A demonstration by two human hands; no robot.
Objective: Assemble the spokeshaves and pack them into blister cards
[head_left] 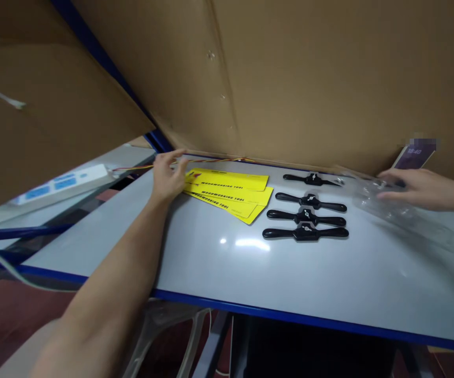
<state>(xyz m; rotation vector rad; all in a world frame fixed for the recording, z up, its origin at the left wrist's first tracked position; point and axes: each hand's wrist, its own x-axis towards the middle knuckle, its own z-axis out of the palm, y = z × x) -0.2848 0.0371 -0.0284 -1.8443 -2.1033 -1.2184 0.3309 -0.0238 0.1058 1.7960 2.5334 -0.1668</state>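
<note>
My left hand (pixel 168 176) is at the left end of a fanned set of yellow cards (pixel 246 195) printed "WOODWORKING TOOL". Its thumb and fingers are apart, and whether a fingertip touches the cards is hard to see. Toward the right, my right hand (pixel 410 186) has its fingers closed on clear plastic packaging (pixel 400 210), which is smeared by motion. Between the hands, several black spokeshaves lie in a column, the nearest spokeshave (pixel 305 232) closest to me. Part of the packaging overlaps the right end of the farthest spokeshave (pixel 312 179).
A phone (pixel 413 155) leans against the cardboard wall (pixel 329 79) behind my right hand. Left of the white table (pixel 219 268) are a power strip (pixel 65 184) and a thin coloured wire (pixel 136 168). A blue edge (pixel 274 312) runs along the table's front.
</note>
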